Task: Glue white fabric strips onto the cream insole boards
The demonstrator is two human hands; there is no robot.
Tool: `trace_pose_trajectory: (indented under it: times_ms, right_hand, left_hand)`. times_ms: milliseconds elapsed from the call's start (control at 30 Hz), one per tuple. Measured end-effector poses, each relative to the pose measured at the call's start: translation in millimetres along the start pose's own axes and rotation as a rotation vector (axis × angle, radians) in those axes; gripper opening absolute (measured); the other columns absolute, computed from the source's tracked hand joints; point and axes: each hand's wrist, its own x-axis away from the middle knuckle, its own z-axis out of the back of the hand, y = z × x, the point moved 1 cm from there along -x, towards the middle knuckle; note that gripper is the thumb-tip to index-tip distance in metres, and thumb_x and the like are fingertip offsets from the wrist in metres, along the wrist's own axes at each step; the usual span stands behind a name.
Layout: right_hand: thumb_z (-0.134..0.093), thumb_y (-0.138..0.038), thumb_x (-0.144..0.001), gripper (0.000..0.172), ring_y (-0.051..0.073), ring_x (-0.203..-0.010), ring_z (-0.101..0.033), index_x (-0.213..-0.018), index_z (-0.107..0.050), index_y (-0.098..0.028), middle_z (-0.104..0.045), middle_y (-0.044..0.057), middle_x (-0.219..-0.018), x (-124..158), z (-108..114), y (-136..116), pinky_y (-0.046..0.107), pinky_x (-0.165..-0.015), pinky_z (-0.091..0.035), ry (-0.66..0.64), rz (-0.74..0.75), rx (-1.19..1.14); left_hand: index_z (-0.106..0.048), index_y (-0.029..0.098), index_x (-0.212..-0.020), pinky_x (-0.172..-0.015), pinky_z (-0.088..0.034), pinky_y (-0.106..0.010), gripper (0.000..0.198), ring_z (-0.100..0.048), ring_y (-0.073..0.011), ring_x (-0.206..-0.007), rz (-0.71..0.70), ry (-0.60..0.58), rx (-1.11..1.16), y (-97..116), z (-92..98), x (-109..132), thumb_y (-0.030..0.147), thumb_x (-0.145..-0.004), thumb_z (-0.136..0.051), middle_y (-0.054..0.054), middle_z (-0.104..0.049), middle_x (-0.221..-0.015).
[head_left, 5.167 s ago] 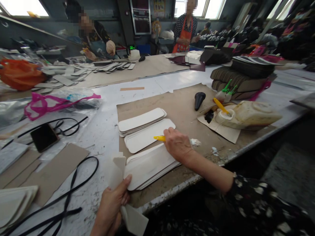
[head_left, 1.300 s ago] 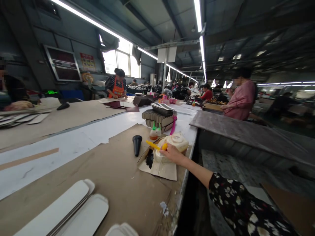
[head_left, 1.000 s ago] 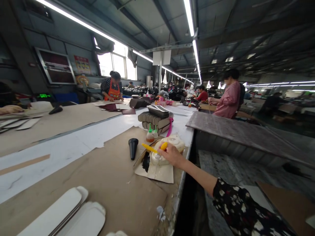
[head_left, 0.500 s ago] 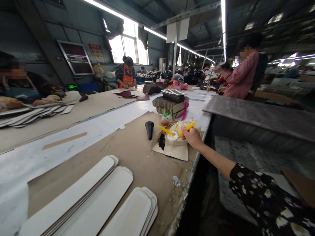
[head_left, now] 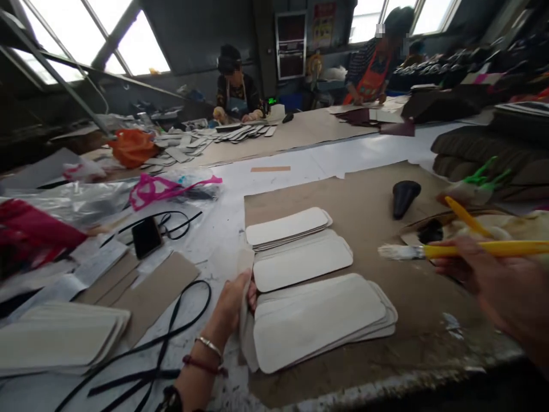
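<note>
My right hand (head_left: pixel 484 274) is closed around a yellow-handled brush (head_left: pixel 454 249), whose whitish bristles point left above the brown sheet. At the left ends of three stacks of pale, round-cornered strips, my left hand (head_left: pixel 238 300) grips a thin pale sheet (head_left: pixel 247 337) standing on edge. The nearest stack (head_left: pixel 319 320) is fanned out; the middle stack (head_left: pixel 304 260) and the far stack (head_left: pixel 287 228) lie behind it. Beyond my right hand, a second yellow handle (head_left: pixel 467 216) leans over a cream-coloured container, partly hidden.
A black cone-shaped object (head_left: pixel 405 197) stands beyond the stacks. Green-tipped bottles (head_left: pixel 484 177) are at right. To the left lie a phone (head_left: pixel 146 236), black cords (head_left: pixel 169 337) and more pale strips (head_left: pixel 55 337). Two people work across the table.
The view has swung left and down. My right hand has lifted the brush away from the cream-coloured container, toward the strips. My left hand has come into view at the stacks.
</note>
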Motion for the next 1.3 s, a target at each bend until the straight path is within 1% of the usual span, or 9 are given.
trace_pose_trajectory:
  times_ms: [100, 200, 300, 400, 533, 833, 933, 1067, 1300]
  right_hand:
    - [-0.068, -0.05, -0.067, 0.033, 0.013, -0.053, -0.058, -0.074, -0.066, -0.018, -0.065, 0.006, -0.074, 34.1, -72.9, -17.0, 0.026, -0.051, -0.056, -0.199, -0.161, -0.122]
    - [-0.066, -0.053, -0.069, 0.04, 0.013, -0.055, -0.059, -0.078, -0.065, -0.014, -0.063, 0.005, -0.07, 60.3, -133.1, -26.4, 0.026, -0.052, -0.056, -0.397, -0.183, -0.194]
    - [-0.061, -0.053, -0.073, 0.042, 0.014, -0.055, -0.058, -0.08, -0.061, -0.012, -0.062, 0.004, -0.066, 78.1, -169.7, -23.5, 0.026, -0.053, -0.054, -0.5, -0.19, -0.21]
    - [-0.058, -0.053, -0.076, 0.041, 0.014, -0.056, -0.058, -0.082, -0.059, -0.012, -0.062, 0.005, -0.067, 87.4, -187.0, -14.9, 0.027, -0.055, -0.053, -0.55, -0.181, -0.188]
    - [-0.057, -0.053, -0.077, 0.04, 0.015, -0.057, -0.058, -0.083, -0.057, -0.014, -0.061, 0.004, -0.066, 88.9, -192.3, -7.5, 0.028, -0.055, -0.052, -0.574, -0.161, -0.118]
    - [-0.054, -0.053, -0.079, 0.038, 0.015, -0.057, -0.058, -0.084, -0.056, -0.016, -0.059, 0.002, -0.065, 96.9, -197.3, -13.0, 0.028, -0.056, -0.05, -0.589, -0.129, -0.064]
    - [-0.053, -0.052, -0.08, 0.035, 0.016, -0.056, -0.059, -0.085, -0.055, -0.017, -0.058, 0.001, -0.063, 97.0, -195.2, -6.8, 0.028, -0.055, -0.05, -0.572, -0.072, 0.015]
    - [-0.05, -0.05, -0.083, 0.032, 0.017, -0.055, -0.058, -0.085, -0.055, -0.018, -0.058, 0.002, -0.064, 83.4, -176.0, 3.0, 0.029, -0.055, -0.048, -0.481, 0.074, 0.185]
    - [-0.045, -0.043, -0.087, 0.027, 0.019, -0.067, -0.061, -0.084, -0.056, -0.018, -0.063, 0.006, -0.074, 46.0, -124.7, 14.3, 0.03, -0.061, -0.046, -0.306, 0.297, 0.473]
  left_hand:
    - [-0.038, 0.019, -0.04, -0.036, -0.031, -0.023, 0.045, -0.034, -0.0091, -0.03, 0.019, -0.012, 0.022, 2.0, -0.6, 2.1, 0.046, -0.075, -0.048, 0.004, -0.035, -0.033]
    - [-0.039, 0.019, -0.039, -0.037, -0.032, -0.023, 0.047, -0.035, -0.0091, -0.03, 0.024, -0.028, 0.016, 4.5, 0.1, 5.1, 0.045, -0.077, -0.046, 0.003, -0.037, -0.033]
    - [-0.039, 0.018, -0.037, -0.037, -0.031, -0.023, 0.048, -0.036, -0.0091, -0.03, 0.03, -0.033, 0.003, 5.8, 0.4, 5.4, 0.042, -0.077, -0.044, 0.002, -0.037, -0.031]
    - [-0.038, 0.019, -0.035, -0.037, -0.03, -0.023, 0.048, -0.036, -0.0094, -0.029, 0.039, -0.03, -0.005, 5.7, 0.3, 5.1, 0.042, -0.077, -0.044, 0.002, -0.036, -0.029]
    - [-0.038, 0.019, -0.035, -0.037, -0.03, -0.023, 0.047, -0.036, -0.0098, -0.029, 0.039, -0.04, -0.009, 4.4, 0.3, 5.5, 0.042, -0.076, -0.045, 0.002, -0.036, -0.029]
    - [-0.037, 0.019, -0.035, -0.037, -0.028, -0.022, 0.045, -0.034, -0.0083, -0.028, -0.023, -0.026, -0.062, 3.5, 0.0, 5.6, 0.037, -0.074, -0.048, 0.003, -0.036, -0.028]
    - [-0.037, 0.019, -0.035, -0.037, -0.027, -0.022, 0.044, -0.033, -0.008, -0.028, -0.036, -0.008, -0.09, 4.9, -1.8, 6.4, 0.037, -0.073, -0.05, 0.004, -0.036, -0.028]
    - [-0.039, 0.019, -0.035, -0.039, -0.028, -0.022, 0.042, -0.033, -0.008, -0.029, -0.057, 0.018, -0.121, 4.3, -3.1, 8.0, 0.038, -0.071, -0.05, 0.004, -0.037, -0.028]
    - [-0.04, 0.019, -0.036, -0.042, -0.029, -0.022, 0.044, -0.035, -0.0083, -0.032, -0.07, 0.01, -0.156, 1.3, -1.8, 9.4, 0.043, -0.07, -0.054, 0.003, -0.039, -0.029]
